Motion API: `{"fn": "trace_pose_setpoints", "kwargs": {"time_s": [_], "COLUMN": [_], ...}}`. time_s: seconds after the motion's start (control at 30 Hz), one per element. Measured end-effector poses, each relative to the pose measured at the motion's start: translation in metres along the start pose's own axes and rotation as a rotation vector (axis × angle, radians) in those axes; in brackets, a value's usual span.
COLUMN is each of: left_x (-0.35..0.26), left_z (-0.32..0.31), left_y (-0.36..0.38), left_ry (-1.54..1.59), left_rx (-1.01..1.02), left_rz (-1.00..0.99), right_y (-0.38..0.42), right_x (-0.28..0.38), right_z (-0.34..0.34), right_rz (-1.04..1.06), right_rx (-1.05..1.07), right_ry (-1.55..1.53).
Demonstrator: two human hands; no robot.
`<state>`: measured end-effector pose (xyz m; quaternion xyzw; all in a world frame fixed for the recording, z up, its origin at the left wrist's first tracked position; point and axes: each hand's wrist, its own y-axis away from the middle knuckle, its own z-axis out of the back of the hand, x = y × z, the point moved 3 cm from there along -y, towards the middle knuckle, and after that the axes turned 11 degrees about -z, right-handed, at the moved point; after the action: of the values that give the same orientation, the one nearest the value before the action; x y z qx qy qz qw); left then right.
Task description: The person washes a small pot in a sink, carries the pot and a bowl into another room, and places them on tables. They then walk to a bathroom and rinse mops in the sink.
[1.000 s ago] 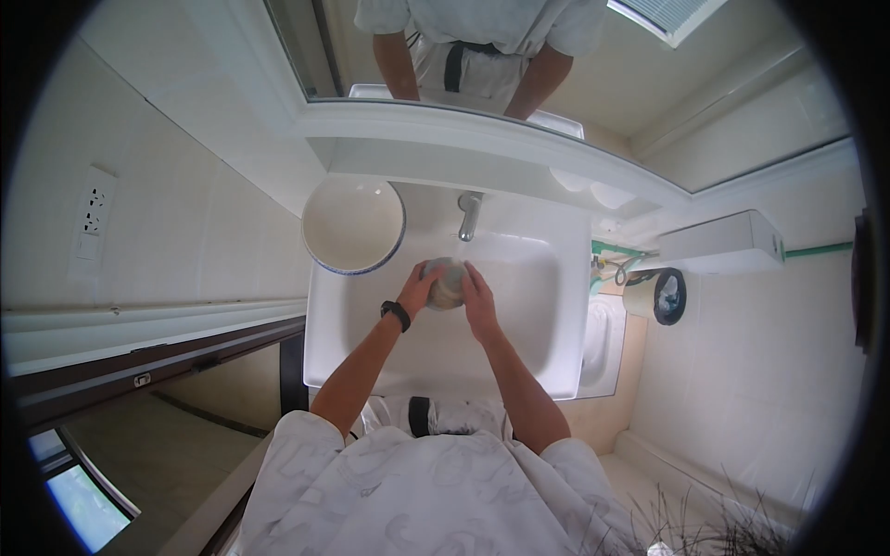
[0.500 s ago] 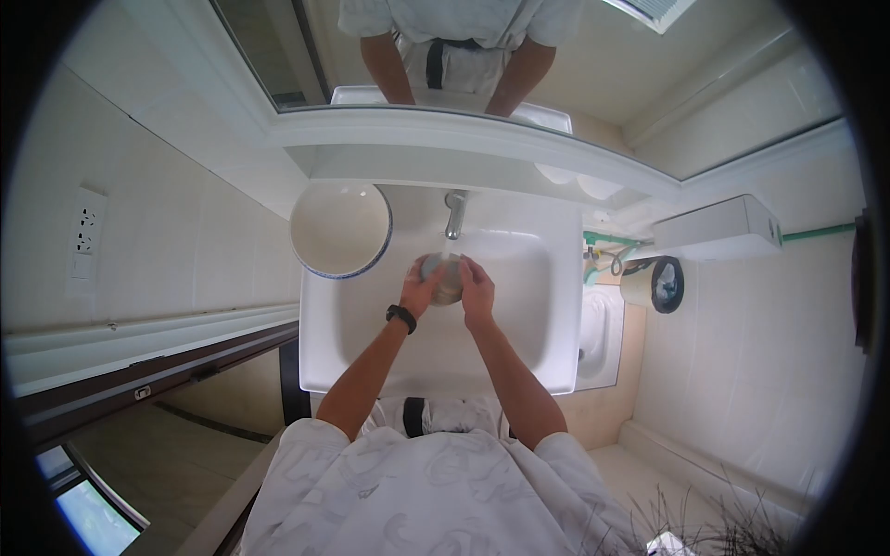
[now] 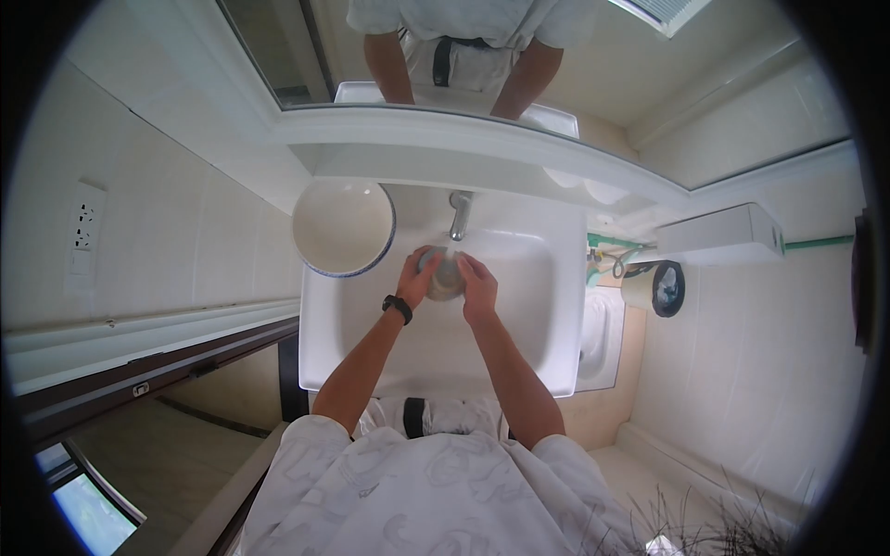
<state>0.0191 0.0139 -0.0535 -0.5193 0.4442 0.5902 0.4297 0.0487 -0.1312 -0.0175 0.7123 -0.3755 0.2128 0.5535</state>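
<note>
Cup (image 3: pixel 445 275) between 2 hands (fingers (image 3: pixel 476 271) wrapped around), under faucet (image 3: pixel 458 214)

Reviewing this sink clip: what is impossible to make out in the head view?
- Small bowl: left hand and right hand cover its sides; shape and inside unclear.
- Water from the faucet: too fine to confirm.
- Wall dispenser label: too small.
- Large bowl contents: washed out by glare.
</note>
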Motion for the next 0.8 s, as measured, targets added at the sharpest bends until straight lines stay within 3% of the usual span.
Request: {"fn": "trace_pose_setpoints", "kwargs": {"time_s": [0.17,0.23,0.47,0.67,0.8], "left_x": [0.006,-0.002,-0.002,-0.045,-0.022], "left_z": [-0.001,0.004,-0.004,-0.008,0.003], "left_y": [0.003,0.001,-0.010,0.007,0.013], "left_ry": [0.068,0.204,0.624,0.507,0.401], "left_rx": [-0.017,-0.023,0.104,0.190,0.121], "left_rz": [-0.001,0.078,0.364,0.380,0.199], "right_y": [0.005,0.001,0.018,0.009,0.007], "right_x": [0.011,0.013,0.018,0.014,-0.002], "right_z": [-0.006,-0.002,0.009,0.007,0.018], "right_rz": [-0.003,-0.119,0.047,0.034,-0.244], "right_rx": [-0.173,0.049,0.208,-0.001,0.037], "right_ry": [0.209,0.149,0.348,0.151,0.258]}}
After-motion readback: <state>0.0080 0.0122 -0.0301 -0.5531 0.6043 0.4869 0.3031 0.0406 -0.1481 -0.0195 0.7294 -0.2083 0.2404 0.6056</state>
